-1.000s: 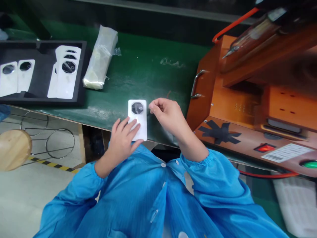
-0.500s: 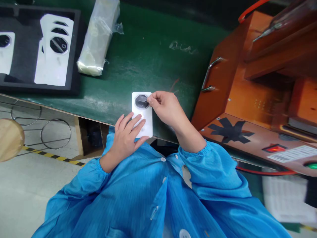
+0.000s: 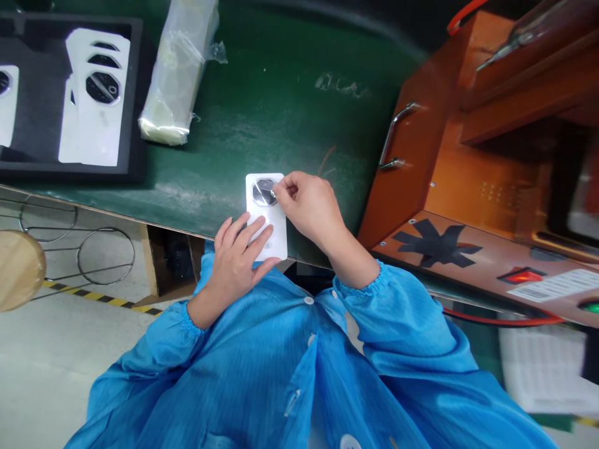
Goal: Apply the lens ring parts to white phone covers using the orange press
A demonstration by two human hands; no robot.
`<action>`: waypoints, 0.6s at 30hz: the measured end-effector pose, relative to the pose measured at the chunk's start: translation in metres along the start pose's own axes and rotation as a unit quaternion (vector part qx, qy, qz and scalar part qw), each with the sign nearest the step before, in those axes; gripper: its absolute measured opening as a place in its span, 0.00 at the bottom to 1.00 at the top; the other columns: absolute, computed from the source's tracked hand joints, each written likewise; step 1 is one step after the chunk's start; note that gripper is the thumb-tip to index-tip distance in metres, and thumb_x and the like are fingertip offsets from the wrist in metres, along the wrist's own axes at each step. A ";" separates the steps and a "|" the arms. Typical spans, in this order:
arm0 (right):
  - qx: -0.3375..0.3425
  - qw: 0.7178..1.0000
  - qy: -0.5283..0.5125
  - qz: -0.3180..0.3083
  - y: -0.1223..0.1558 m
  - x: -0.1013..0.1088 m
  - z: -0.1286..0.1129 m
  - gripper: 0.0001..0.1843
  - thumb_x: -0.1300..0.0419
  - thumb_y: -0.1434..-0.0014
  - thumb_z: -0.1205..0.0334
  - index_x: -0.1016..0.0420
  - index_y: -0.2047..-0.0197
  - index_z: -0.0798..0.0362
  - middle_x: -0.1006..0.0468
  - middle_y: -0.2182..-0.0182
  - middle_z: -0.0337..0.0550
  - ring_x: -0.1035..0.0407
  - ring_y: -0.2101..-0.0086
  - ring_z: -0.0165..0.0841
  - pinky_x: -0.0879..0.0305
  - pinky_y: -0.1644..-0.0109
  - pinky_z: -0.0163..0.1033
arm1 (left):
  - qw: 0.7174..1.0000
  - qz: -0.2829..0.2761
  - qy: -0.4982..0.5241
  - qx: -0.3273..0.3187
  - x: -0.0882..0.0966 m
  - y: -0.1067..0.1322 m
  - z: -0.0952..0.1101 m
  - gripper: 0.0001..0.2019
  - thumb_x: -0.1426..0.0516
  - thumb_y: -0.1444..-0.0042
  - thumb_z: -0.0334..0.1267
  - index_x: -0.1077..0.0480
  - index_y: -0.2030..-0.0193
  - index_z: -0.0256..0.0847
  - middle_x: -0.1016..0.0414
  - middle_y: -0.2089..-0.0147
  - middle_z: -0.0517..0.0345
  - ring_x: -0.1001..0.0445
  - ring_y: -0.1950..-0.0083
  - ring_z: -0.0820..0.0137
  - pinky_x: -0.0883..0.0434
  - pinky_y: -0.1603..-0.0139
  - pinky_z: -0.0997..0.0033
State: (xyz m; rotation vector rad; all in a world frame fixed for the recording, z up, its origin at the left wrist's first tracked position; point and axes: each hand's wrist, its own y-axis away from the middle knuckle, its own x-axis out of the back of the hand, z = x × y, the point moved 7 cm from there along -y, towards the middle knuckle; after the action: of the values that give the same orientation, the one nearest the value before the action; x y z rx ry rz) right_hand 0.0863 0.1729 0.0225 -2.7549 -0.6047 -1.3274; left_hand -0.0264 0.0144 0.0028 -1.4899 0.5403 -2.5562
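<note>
A white rectangular card point(image 3: 272, 226) with a dark round window near its top lies at the front edge of the green bench point(image 3: 281, 118). My left hand point(image 3: 236, 259) rests on its lower half, fingers stretched out flat and pressing it down. My right hand point(image 3: 306, 206) is at the card's upper right, fingers pinched together with the tips on the edge of the round window. What the pinch holds is too small to see. Both arms wear blue sleeves.
A black foam tray point(image 3: 135, 93) at the far left holds several more white cards. A clear plastic bag point(image 3: 180, 75) lies beside it. An orange machine point(image 3: 472, 174) with a metal handle, a red lit switch and a green button fills the right side. A wooden stool stands on the floor at the left.
My right hand moved left from beside the card onto its round window and pinched there. The view shifted towards the left hand, which stayed flat on the card.
</note>
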 end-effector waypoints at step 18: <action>-0.005 0.998 0.062 0.012 -0.001 0.001 -0.007 0.08 0.39 0.33 0.64 0.20 0.64 0.52 0.16 0.67 0.44 0.23 0.65 0.39 0.35 0.58 0.41 | 0.999 0.022 -0.013 -0.028 0.002 0.000 0.001 0.27 0.37 0.30 0.55 0.25 0.31 0.44 0.20 0.32 0.45 0.29 0.25 0.50 0.43 0.20 0.46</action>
State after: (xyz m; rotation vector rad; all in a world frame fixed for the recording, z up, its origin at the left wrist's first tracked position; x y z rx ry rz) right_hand 0.0817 0.1727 0.0274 -2.6538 -0.5568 -1.4859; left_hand -0.0267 0.0133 0.0049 -1.5087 0.6379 -2.5051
